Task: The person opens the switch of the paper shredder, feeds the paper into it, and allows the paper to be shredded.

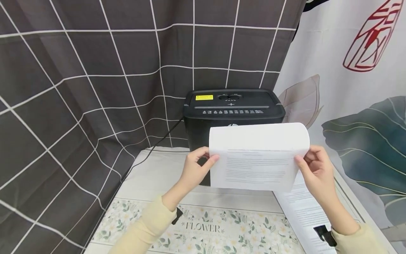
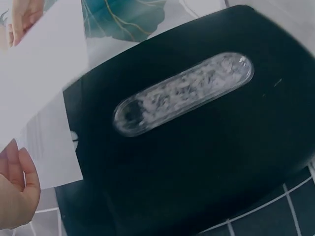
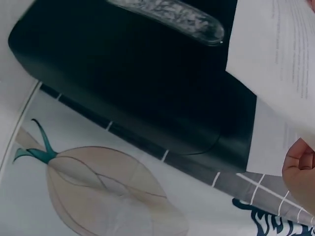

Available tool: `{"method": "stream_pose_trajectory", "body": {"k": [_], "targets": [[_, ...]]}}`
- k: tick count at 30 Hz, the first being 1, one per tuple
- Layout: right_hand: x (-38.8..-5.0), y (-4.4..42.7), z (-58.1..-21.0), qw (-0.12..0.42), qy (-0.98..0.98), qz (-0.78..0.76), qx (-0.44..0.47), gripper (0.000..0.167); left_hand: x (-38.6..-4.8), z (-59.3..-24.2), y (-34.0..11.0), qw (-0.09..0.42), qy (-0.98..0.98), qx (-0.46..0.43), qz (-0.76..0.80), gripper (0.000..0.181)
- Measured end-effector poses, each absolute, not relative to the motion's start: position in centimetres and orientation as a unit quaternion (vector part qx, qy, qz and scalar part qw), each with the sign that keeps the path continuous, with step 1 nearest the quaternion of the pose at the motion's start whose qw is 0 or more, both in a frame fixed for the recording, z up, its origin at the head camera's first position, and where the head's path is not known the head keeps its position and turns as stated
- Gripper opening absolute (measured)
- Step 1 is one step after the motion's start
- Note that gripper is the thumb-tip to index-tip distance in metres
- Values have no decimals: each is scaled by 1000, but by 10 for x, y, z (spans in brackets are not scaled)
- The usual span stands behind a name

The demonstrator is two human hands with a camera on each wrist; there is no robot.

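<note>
Both hands hold a printed sheet of paper (image 1: 258,165) in the air, its upper part bent over. My left hand (image 1: 197,168) pinches its left edge between thumb and fingers; my right hand (image 1: 315,173) pinches the right edge. Just behind the sheet stands a black paper shredder (image 1: 234,106) with a long feed slot (image 1: 231,107) on top and a yellow label (image 1: 204,97). The sheet hides part of its front. In the left wrist view, a clear oval window (image 2: 184,93) in the shredder shows white paper shreds inside.
More printed sheets (image 1: 304,211) lie on the white table (image 1: 158,176) under my right forearm. A floral mat strip (image 1: 203,227) runs along the front. A black cord (image 1: 152,150) leads left from the shredder. A dark checked curtain (image 1: 127,53) hangs behind, with a white patterned cloth (image 1: 333,95) at the right.
</note>
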State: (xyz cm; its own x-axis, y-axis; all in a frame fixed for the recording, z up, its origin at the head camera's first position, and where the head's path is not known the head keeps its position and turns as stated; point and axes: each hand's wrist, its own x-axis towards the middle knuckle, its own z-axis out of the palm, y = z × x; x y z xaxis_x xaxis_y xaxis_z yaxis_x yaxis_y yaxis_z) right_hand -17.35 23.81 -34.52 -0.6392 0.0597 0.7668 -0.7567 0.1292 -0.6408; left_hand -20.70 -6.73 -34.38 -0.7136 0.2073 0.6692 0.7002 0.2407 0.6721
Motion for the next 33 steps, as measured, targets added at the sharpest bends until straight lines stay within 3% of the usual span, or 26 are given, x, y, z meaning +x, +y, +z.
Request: {"method": "stream_pose_trajectory", "body": {"k": [4,9,14,18,24,33], "targets": [[-177,233,-334,334,-660,620,263,29,-205,-331,-78,253,-750,-309,-527,7],[-182,229,-309,373,-708,549,241,11,-209,-312,-88,295,-741,-326,-508,7],[-183,224,-279,391,-750,492,206,30,-218,-286,-89,328,-721,-341,-506,7],[-184,223,-257,381,-762,470,230,37,-223,-262,-87,348,-705,-351,-508,7],[-189,230,-229,330,-736,504,309,31,-227,-231,-89,365,-699,-372,-489,7],[-202,231,-192,330,-786,461,245,18,-232,-195,-102,341,-717,-358,-491,14]]}}
